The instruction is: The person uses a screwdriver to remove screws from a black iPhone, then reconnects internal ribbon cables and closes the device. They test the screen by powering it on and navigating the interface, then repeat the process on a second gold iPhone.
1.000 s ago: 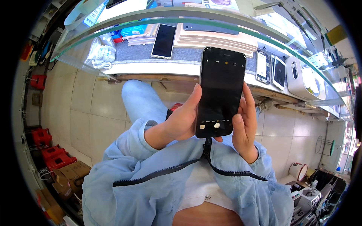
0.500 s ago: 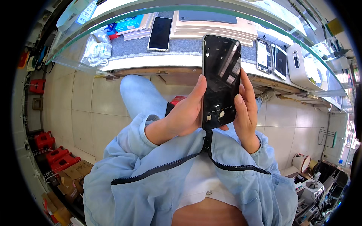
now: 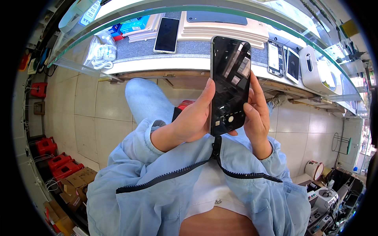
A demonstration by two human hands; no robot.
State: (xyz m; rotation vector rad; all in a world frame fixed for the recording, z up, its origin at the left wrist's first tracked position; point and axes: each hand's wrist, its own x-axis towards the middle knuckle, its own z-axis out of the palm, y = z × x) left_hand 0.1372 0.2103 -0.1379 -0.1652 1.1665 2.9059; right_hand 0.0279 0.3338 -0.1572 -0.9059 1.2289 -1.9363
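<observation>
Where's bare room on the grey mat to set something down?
Best: grey mat between the bagged white cables and the white-edged smartphone. Narrower: strip in front of the cream stack, partly hidden by the held black smartphone. Crowded: right end, with the opened phone, white smartphone and white container packed close.

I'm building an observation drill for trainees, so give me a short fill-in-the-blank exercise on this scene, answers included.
1. The left hand and right hand hold a phone with a ____ front.
2. The bagged white cables lie to the ____ of the white slotted box.
3. The jacket is light ____.

Missing words: black; left; blue.
</observation>
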